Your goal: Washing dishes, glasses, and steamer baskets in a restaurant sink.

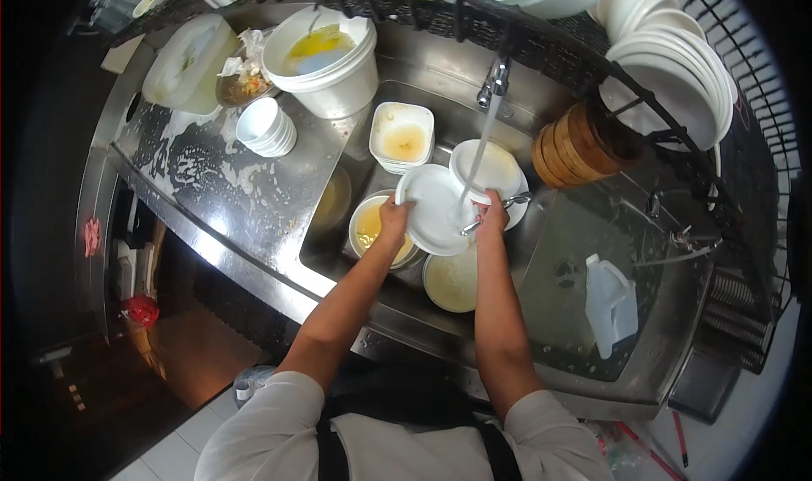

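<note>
A white plate (438,211) is tilted over the left sink basin, gripped at its left rim by my left hand (396,217). My right hand (492,216) is at the plate's right side and grips a metal spoon (471,228). Water from the faucet (499,78) runs down onto the plate by the spoon. Just behind my right hand sits a white bowl (485,164). Stacked square white bowls (401,135) hold cloudy liquid. Below my left hand is a round container (368,227) of yellowish liquid, and a second round container (449,281) is partly hidden by my right forearm.
On the left counter are stacked white cups (266,129), a white bucket (339,91) with yellow liquid, a scrap bowl (244,87) and a plastic tub (190,68). Bamboo steamers (571,148) stand right. A plastic jug (610,306) lies in the right basin. A dark rack (552,56) overhangs the back.
</note>
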{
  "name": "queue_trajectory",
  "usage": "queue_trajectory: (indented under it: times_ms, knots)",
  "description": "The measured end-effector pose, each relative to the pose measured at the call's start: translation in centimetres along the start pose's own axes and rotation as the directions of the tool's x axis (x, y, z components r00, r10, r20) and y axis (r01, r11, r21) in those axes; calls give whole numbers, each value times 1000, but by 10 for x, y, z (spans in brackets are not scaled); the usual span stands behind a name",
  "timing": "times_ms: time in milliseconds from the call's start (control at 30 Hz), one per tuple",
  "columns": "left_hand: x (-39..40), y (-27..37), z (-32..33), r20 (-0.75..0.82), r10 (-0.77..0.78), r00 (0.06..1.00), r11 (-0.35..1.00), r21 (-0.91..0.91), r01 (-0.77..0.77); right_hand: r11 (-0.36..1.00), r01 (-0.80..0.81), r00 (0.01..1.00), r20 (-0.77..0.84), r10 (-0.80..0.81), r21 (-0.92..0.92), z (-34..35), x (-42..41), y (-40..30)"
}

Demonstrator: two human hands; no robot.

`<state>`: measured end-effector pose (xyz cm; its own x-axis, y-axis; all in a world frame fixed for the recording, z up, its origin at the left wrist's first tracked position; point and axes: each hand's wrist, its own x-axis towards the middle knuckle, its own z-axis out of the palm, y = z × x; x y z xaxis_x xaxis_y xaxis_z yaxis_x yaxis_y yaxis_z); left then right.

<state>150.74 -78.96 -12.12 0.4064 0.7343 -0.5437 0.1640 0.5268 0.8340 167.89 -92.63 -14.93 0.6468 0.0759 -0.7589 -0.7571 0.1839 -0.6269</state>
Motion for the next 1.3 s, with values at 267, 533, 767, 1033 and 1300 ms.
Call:
queue_trajectory:
  times_ms: [267,533,767,1033,1300]
  knots:
    - [22,-82,94,67,-280,958,955,-87,285,999,7,999,-33,-6,47,-77,-15,7]
    - [88,-139,141,518,-325,791,783,-322,532,1000,-14,1000,-2,14,-1,-70,-22,29]
    - [47,-115,127,191,-64,980,971,238,17,996,-49,997,52,53,-71,-48,-41,41]
    - [-36,-11,64,580,-20,814,990,126,-66,983,168,962,232,-146,-80,28,-106,11]
    - [-80,109,-64,636,-31,771,991,122,-61,838,450,844,453,-287,-308,104,-215,19]
